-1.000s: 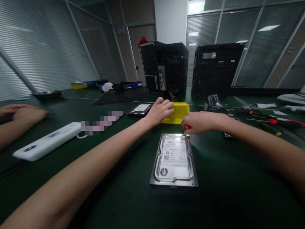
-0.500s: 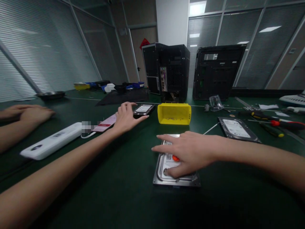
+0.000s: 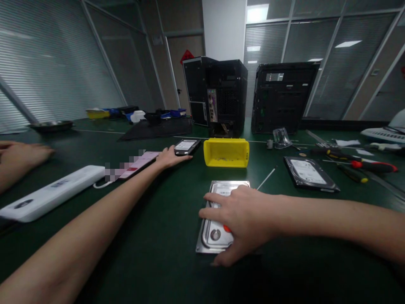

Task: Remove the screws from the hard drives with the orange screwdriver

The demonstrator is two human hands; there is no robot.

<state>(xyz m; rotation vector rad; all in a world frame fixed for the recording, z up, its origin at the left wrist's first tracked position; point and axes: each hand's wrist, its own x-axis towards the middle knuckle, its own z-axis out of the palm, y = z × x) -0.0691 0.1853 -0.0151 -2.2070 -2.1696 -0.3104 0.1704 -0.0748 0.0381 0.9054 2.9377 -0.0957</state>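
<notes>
Left hand [image 3: 170,158] and right hand [image 3: 245,219] now stand apart from the yellow bin [image 3: 226,148]. Left fingers extend at the black hard drive [image 3: 186,146], toward the far edge of the surface [image 3: 155,236]; cannot tell whether they grasp. Right fingers spread across the silver hard drive [image 3: 215,226], nearer the surface's near edge, with an orange-handled screwdriver [image 3: 227,228] grasped beneath the palm

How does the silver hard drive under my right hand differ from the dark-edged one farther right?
The silver drive has a bright metal top; the dark-edged drive has a black border. Your right hand partly covers the silver drive; the dark-edged drive lies uncovered. Both lie flat on the green table.
</notes>
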